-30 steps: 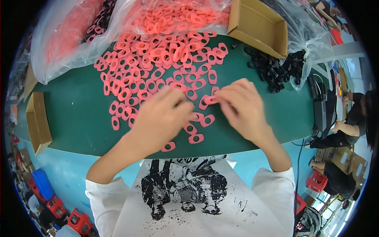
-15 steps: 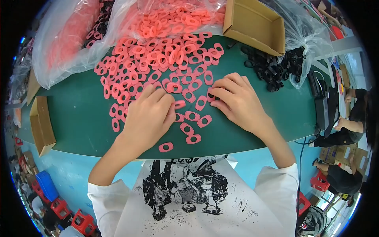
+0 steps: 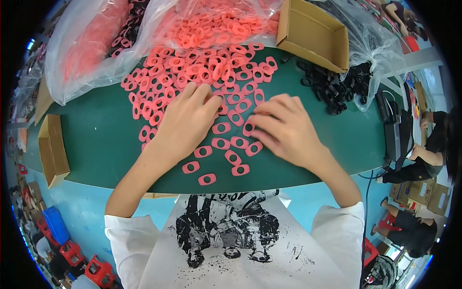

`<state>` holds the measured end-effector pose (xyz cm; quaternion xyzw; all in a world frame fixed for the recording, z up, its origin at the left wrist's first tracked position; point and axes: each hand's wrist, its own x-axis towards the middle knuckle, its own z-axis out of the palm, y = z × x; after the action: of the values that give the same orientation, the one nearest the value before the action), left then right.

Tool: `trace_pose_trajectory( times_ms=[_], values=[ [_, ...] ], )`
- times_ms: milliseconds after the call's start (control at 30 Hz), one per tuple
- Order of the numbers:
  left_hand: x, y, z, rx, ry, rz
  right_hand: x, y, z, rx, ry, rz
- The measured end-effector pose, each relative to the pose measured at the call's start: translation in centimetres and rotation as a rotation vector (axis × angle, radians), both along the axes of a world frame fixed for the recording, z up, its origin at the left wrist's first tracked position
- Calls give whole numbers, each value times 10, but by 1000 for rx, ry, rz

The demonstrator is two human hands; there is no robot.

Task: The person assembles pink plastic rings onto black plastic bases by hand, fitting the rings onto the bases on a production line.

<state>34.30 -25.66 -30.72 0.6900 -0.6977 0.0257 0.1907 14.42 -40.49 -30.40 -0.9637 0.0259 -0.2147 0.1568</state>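
Observation:
Many flat pink oval rings (image 3: pixel 204 74), each with a round hole, lie heaped on the green table. My left hand (image 3: pixel 190 115) is over the near edge of the heap, fingers bent and drawn together; its fingertips are partly hidden, so what they hold does not show. Beside them lies one pink ring (image 3: pixel 221 128), flat. My right hand (image 3: pixel 291 127) has its fingers curled, with thumb and fingertips at the edge of another pink ring (image 3: pixel 249 128). Several loose rings (image 3: pixel 233 157) are spread out flat between and in front of my hands.
Clear plastic bags (image 3: pixel 72 72) of pink parts stand behind the heap. An open cardboard box (image 3: pixel 315 36) sits at the far right, near a pile of black parts (image 3: pixel 332 86). Another cardboard box (image 3: pixel 53 149) is at the left edge; a black device (image 3: pixel 392 137) at the right.
The pink ring that was in my left fingers now lies flat on the table, and that hand has moved up toward the heap. My right fingers have shifted slightly down to a nearby ring.

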Motion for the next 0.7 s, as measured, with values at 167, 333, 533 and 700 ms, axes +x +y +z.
trace_pose_trajectory(
  times_ms=[167, 333, 533, 700],
  values=[
    [-3, 10, 7, 118, 106, -82, -4, 5, -6, -104, 138, 120],
    [-5, 14, 9, 149, 100, -95, -5, 10, -4, -91, 173, 116],
    [6, 11, 16, 74, 151, -26, -10, 10, -9, 118, 91, 37],
    [-9, 9, 16, 42, 215, -167, -2, -3, -5, 63, -11, -9]
  ],
)
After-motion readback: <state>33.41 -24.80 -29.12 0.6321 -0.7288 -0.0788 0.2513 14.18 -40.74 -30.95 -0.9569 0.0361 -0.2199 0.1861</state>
